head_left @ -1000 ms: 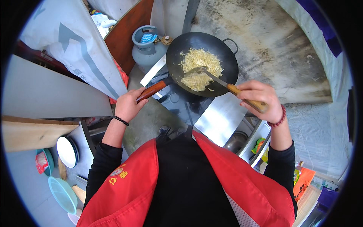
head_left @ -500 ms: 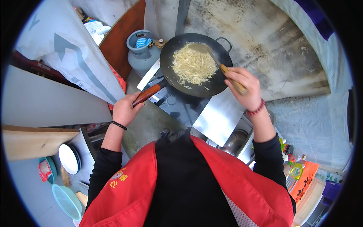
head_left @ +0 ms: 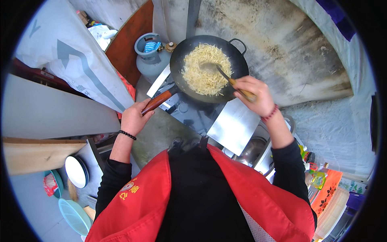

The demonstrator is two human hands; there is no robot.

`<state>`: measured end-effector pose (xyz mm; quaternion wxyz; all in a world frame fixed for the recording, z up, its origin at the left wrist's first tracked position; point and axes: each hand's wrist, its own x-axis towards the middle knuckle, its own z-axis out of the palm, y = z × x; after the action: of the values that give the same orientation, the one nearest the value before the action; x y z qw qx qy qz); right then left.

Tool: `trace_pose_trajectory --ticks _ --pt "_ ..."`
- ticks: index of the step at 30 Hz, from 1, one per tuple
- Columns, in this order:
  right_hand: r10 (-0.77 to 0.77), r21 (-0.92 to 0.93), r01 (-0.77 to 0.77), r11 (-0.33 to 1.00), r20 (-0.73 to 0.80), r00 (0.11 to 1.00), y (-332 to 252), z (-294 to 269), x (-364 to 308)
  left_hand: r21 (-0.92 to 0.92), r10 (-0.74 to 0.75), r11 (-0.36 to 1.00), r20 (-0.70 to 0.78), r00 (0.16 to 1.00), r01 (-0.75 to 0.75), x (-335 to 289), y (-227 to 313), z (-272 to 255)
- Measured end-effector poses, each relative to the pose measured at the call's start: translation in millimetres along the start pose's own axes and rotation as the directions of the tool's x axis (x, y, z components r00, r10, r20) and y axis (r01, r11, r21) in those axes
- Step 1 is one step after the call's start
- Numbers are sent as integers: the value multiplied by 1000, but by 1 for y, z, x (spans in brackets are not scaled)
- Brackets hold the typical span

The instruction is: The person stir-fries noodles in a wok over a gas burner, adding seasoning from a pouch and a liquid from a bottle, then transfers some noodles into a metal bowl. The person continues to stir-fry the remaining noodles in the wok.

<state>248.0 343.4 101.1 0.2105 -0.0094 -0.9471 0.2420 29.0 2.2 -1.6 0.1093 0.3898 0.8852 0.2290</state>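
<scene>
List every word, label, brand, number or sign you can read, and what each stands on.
Red apron: yellow characters beside a round emblem; described, not copied out.
White sheet at left: bent grey arrow-like mark; small characters beside it too blurred to read.
Yellow-green packet at right: printing too small to read.
Wok and spatula: no writing visible.

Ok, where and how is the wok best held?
Probably by its wooden handle, coming from the near left: it juts from the wok that way, long and straight, toward the person. The left hand grips its end. The metal loop handle on the far right rim looks a poorer choice, being shorter and farther away.
</scene>
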Motion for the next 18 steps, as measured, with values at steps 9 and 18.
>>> trace_pose_trajectory --ticks 9,18 --pt "-70 27 71 997 -41 997 -8 3 16 2 20 1000 -18 1000 -20 0 -2 1" --pt "-91 71 86 994 71 993 -6 7 -15 3 -37 999 19 999 37 0 2 -1"
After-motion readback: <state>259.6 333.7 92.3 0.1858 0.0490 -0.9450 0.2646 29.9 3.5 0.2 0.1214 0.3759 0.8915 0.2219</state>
